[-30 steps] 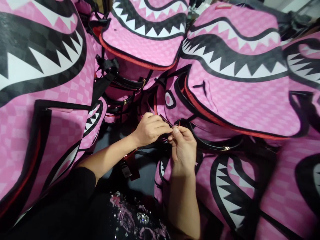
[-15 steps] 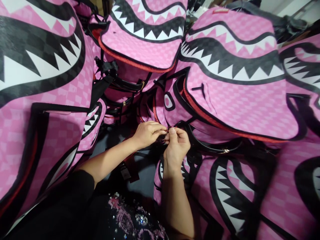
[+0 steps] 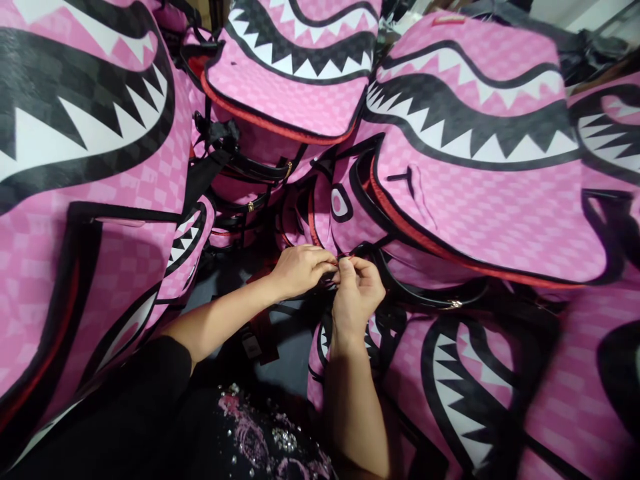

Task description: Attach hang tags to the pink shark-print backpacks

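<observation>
My left hand (image 3: 303,270) and my right hand (image 3: 357,290) meet in the middle of the view, fingertips pinched together. Between them is something small and thin with a hint of red, too small and dark to make out. Just beyond my fingers sits a pink checkered backpack (image 3: 480,213) with a printed shark mouth, its red-edged front panel hanging over a black strap with a gold zipper pull (image 3: 454,305). Below my left forearm lies a dark red tag (image 3: 270,347) with a white label.
More pink shark-mouth backpacks crowd around: a large one (image 3: 120,173) close on the left, another (image 3: 295,100) at the back, and several at right, including one (image 3: 465,387) low down. A dark grey surface (image 3: 290,333) shows beneath my arms.
My hands keep the same pinch close together, with only slight finger movement. The whole view has shifted a little, so the bags appear slightly farther right.
</observation>
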### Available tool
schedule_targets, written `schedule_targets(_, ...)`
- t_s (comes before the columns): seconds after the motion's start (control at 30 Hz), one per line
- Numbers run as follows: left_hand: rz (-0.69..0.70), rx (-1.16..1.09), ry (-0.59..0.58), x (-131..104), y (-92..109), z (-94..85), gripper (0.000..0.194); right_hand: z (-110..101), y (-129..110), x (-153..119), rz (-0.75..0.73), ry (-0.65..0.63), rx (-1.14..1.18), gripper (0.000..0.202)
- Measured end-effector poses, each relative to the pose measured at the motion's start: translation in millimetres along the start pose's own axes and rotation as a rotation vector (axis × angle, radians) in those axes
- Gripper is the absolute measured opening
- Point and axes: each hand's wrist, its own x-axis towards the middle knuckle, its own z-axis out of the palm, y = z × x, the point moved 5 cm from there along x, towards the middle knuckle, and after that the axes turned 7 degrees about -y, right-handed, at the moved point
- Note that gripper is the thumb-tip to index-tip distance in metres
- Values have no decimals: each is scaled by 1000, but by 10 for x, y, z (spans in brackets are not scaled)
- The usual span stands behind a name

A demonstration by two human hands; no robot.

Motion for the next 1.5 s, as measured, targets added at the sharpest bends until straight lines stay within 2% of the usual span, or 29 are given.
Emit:
schedule_targets(0.17,-90,-3,-43,54,-16,-24,9,-8,-9,11,-2,-27,-27,23)
schedule_targets(0.27,-48,95,-77,81,13,-37,7,-14,3,17,-12,-39,-30,22)
schedule_targets(0.43,61,192,-115,91,52,-11,17,-37,-5,13,-100,-56,-120,20)
schedule_targets(0.63,-26,158,-111,146,37,-44,11,-64,-38,12,-151,-75,-266,18)
schedule_targets(0.77,-37,91,-90,139,35,-40,9,-75,-73,13,-181,-58,-321,17)
schedule_targets(1.0,68,-245,-83,37,-27,36,13,-60,-72,10,-216,-26,-321,19)
schedule_targets(1.17,-61,-49,35,45,-2,-18,5,-60,-157,14,-254,-37,-305,16)
schedule_targets(1.33,-4,-61,-65,31,77,20,19,-70,-144,-5,-208,-17,-277,19)
schedule_targets(1.5,-119,30,28,-10,48,-32,9,-58,-77,-10,-171,-9,-235,19)
